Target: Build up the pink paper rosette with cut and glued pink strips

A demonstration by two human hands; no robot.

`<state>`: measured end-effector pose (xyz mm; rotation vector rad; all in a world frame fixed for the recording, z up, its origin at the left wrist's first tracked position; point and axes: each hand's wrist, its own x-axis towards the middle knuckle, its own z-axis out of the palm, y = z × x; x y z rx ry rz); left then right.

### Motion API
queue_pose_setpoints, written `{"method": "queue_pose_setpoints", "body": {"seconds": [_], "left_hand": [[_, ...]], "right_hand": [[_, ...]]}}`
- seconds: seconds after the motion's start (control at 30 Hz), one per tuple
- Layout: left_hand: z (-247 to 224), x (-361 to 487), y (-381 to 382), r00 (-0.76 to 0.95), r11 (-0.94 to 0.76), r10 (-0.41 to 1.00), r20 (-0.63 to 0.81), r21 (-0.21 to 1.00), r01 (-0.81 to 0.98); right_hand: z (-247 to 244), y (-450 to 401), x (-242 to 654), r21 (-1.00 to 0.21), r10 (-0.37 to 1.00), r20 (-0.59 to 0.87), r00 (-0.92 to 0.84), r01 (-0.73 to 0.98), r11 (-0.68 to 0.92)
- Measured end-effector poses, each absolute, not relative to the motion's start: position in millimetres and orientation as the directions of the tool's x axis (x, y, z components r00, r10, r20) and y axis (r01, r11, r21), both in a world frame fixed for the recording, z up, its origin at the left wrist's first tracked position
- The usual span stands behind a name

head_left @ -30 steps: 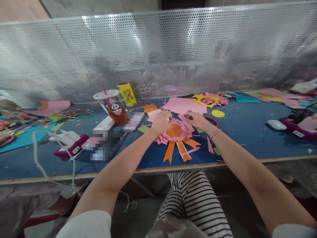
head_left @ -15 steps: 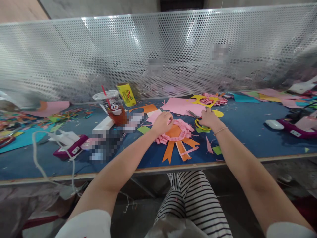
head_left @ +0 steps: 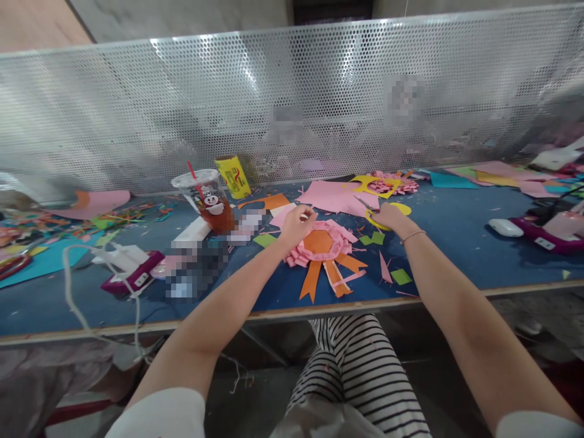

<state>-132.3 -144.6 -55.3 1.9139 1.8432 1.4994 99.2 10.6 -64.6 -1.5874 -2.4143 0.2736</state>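
I have the right hand (head_left: 393, 216) closed round the scissors (head_left: 364, 205), blades aimed far-left; the pink paper rosette (head_left: 319, 242) lies left and nearer-side, beside my loosely curled left hand (head_left: 297, 224), contents unclear.

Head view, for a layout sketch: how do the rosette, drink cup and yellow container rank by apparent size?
1. Rosette, tails included
2. Drink cup
3. Yellow container
The rosette's nearness to the camera adds to its apparent size.
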Motion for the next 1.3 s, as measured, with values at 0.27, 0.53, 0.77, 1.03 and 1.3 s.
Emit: {"method": "queue_pose_setpoints", "body": {"seconds": [0.27,0.53,0.77,1.03,1.3], "left_hand": [[-56,-133,-146,-0.094,-0.318,0.761,0.642,0.496,0.808],[-58,-130,-148,0.179,-0.293,0.735,0.654,0.069,0.954],[-60,-129,-150,0.204,-0.314,0.706,0.678,0.041,0.948],[-55,-124,-155,0.275,-0.339,0.689,0.671,-0.037,0.940],[-56,-126,-154,0.267,-0.303,0.676,0.687,-0.072,0.950]], "right_hand": [[-51,-18,78,-0.539,0.732,0.568,-0.376,0.503,0.676],[-56,-54,56,-0.391,0.477,0.672,-0.567,0.276,0.878],[-58,-76,47,-0.417,0.472,0.652,-0.593,0.240,0.877],[-51,-82,50,-0.408,0.441,0.674,-0.593,0.199,0.891],[-48,-83,50,-0.402,0.443,0.669,-0.597,0.211,0.891]]}}
